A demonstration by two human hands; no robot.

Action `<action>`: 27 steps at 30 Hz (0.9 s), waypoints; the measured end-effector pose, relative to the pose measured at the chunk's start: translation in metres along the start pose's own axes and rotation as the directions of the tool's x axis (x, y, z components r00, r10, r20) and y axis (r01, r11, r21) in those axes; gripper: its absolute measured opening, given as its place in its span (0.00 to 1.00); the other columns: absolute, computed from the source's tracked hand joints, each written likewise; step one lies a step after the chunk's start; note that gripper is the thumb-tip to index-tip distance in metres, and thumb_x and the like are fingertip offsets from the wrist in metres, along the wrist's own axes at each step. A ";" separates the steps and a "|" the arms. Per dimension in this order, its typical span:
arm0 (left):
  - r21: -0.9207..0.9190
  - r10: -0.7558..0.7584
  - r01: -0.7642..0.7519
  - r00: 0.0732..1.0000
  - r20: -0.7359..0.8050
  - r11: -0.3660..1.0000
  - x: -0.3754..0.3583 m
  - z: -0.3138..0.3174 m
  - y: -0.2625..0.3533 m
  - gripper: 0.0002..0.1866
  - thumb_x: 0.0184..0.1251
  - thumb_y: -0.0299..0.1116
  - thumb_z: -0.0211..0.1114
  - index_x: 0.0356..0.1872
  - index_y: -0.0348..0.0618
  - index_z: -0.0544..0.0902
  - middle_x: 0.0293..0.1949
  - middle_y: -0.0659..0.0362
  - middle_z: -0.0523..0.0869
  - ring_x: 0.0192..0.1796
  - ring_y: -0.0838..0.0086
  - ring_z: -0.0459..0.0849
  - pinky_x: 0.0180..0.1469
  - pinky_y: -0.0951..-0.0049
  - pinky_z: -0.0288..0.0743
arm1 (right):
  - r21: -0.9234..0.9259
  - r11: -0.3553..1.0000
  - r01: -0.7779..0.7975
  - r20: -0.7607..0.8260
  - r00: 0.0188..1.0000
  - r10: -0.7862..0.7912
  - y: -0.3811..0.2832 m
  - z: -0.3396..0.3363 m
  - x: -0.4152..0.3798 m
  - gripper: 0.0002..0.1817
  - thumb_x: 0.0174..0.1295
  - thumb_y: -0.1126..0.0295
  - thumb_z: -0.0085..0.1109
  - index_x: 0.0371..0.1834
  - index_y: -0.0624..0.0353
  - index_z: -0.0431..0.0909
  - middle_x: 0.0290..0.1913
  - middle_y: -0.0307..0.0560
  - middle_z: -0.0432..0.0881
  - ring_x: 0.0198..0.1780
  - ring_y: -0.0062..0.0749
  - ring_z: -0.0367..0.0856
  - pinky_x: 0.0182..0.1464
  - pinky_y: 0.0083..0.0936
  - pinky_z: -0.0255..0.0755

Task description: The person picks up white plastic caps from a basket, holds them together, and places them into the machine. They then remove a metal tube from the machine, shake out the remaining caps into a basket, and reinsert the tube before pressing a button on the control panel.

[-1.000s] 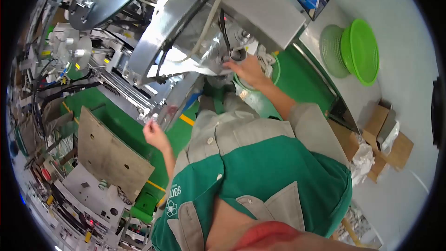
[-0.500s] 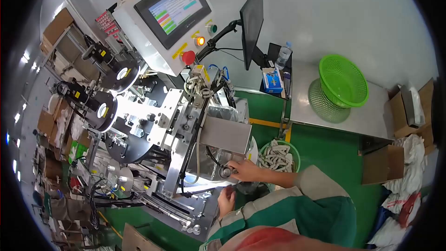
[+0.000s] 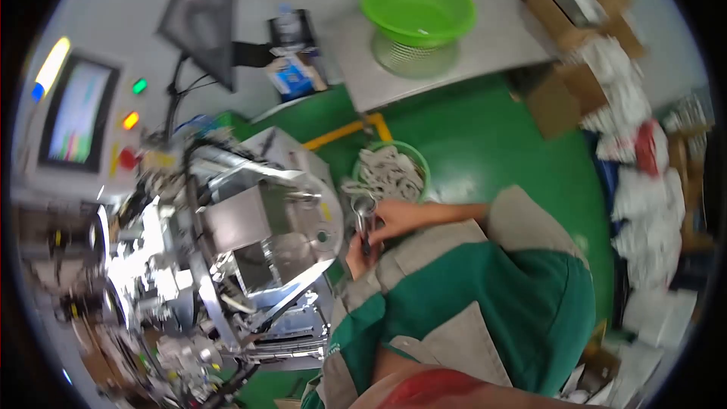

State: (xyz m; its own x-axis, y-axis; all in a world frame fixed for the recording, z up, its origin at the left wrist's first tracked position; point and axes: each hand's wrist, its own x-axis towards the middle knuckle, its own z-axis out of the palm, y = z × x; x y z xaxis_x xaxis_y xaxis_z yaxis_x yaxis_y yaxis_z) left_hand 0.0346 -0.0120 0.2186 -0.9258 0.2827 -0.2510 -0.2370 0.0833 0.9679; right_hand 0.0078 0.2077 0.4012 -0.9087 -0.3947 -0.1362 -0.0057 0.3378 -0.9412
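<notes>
My right hand [image 3: 397, 217] is closed around a shiny metal piece with a round, cup-like end [image 3: 363, 204] and a narrower dark lower part. Just below it, my left hand [image 3: 358, 256] has its fingers closed at the lower end of the same piece. Motion blur hides the exact fingertip contact. Both hands are close to my body, right of the machine's round plate [image 3: 324, 216]. Behind the right hand stands a green basket [image 3: 425, 174] full of pale, elongated pieces [image 3: 390, 170].
On the left is the machine with its control screen [image 3: 78, 113] and a metal box cover [image 3: 237, 220]. A monitor [image 3: 201, 23] hangs on an arm. A steel table [image 3: 485, 38] bears a lime-green basket [image 3: 416, 7]. Cartons [image 3: 564, 98] and white bags [image 3: 644, 189] line the right side.
My view has swung right, and the machine now sits farther left. My hands have come together at the metal piece, away from the machine; before, the right hand held it beside the machine's box.
</notes>
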 end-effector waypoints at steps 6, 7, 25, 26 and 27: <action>0.378 0.057 -0.196 0.935 0.349 0.905 0.081 0.120 0.110 0.20 0.51 0.30 0.72 0.46 0.39 0.78 0.34 0.50 0.83 0.36 0.63 0.82 0.40 0.68 0.74 | 0.190 0.982 -0.005 -0.213 0.976 0.046 0.131 -0.152 -0.057 0.24 0.55 0.69 0.66 0.54 0.64 0.70 0.47 0.49 0.79 0.49 0.31 0.78 0.45 0.30 0.78; 0.320 0.084 -0.204 0.932 0.353 0.925 0.103 0.142 0.104 0.19 0.51 0.28 0.71 0.46 0.39 0.79 0.33 0.50 0.82 0.36 0.64 0.82 0.41 0.68 0.74 | 0.416 0.909 -0.036 -0.379 0.901 0.209 0.144 -0.195 -0.063 0.23 0.58 0.68 0.63 0.56 0.63 0.69 0.46 0.49 0.79 0.48 0.31 0.79 0.45 0.30 0.78; 0.678 -0.264 -0.281 0.768 0.583 0.679 0.415 0.519 0.085 0.17 0.46 0.36 0.72 0.33 0.38 0.77 0.25 0.53 0.80 0.29 0.61 0.80 0.35 0.66 0.72 | 0.567 0.816 0.109 -0.792 0.342 0.505 0.433 -0.628 -0.081 0.25 0.71 0.56 0.46 0.64 0.61 0.67 0.58 0.51 0.76 0.59 0.34 0.75 0.59 0.29 0.68; 0.687 -0.290 -0.274 0.756 0.586 0.673 0.429 0.535 0.082 0.17 0.46 0.37 0.73 0.32 0.38 0.77 0.24 0.53 0.80 0.29 0.62 0.80 0.34 0.66 0.72 | 0.563 0.823 0.075 -0.800 0.297 0.521 0.456 -0.627 -0.086 0.24 0.71 0.56 0.45 0.62 0.61 0.70 0.56 0.50 0.78 0.59 0.32 0.75 0.60 0.28 0.67; 0.696 -0.316 -0.267 0.744 0.588 0.667 0.442 0.549 0.079 0.17 0.45 0.37 0.73 0.31 0.37 0.77 0.24 0.53 0.80 0.28 0.62 0.80 0.34 0.67 0.72 | 0.561 0.827 0.040 -0.806 0.253 0.535 0.472 -0.627 -0.090 0.24 0.71 0.55 0.45 0.60 0.61 0.73 0.55 0.50 0.79 0.59 0.31 0.75 0.60 0.26 0.67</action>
State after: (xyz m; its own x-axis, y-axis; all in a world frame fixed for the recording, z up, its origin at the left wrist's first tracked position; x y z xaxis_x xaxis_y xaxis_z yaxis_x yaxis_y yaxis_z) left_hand -0.2317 0.6446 0.1782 -0.4410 0.7460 -0.4990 0.2938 0.6454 0.7051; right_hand -0.1753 0.9384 0.1628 -0.5696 0.7697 -0.2885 0.1931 -0.2159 -0.9571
